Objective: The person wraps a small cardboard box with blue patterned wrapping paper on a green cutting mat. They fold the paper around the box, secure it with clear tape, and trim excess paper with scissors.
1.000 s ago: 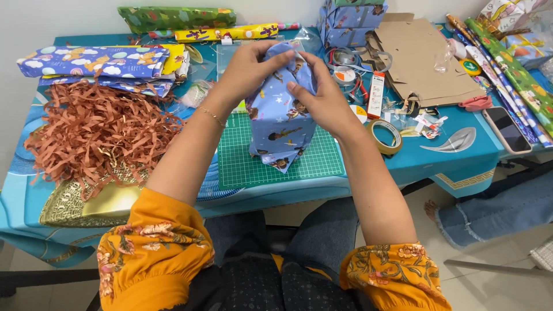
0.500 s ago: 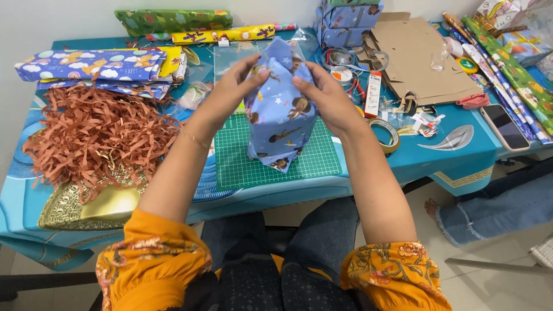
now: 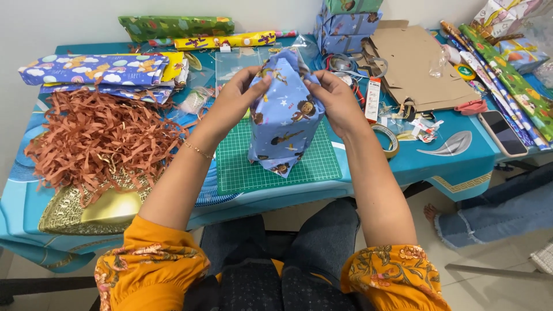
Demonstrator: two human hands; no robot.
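Turquoise cloth covers the table (image 3: 461, 167) against a white wall, w/ craft stuff spread all over. Far left: a heap of reddish-brown shredded paper strips (image 3: 95, 141) spilling over a shiny gold tray (image 3: 98, 208), and behind it folded blue cloud-print wrapping sheets (image 3: 95, 69). Centre: a green gridded cutting mat (image 3: 242, 164) lies flat near the table's front edge. Left hand (image 3: 239, 98) & right hand (image 3: 334, 101) hold a parcel wrapped in light-blue cartoon-print paper (image 3: 285, 124) upright, its lower end just above the mat; whether it touches the mat can't be told. Both hands grip the top end: left thumb and fingers pinch the paper's upper left edge, right fingers curl round and press the upper right edge inward. Judging by that, the step in hand is closing the top flaps of the wrap; body already looks covered. Next move prob. calls for creasing the folds flat while one hand keeps them pinned, so the other is free to fetch tape. Right of the mat: a roll of brownish sticky tape (image 3: 387, 140) close by, then flattened brown cardboard (image 3: 415, 63), a dark smartphone (image 3: 502, 132), and long rolls of green patterned paper (image 3: 507, 75) at the far right edge.
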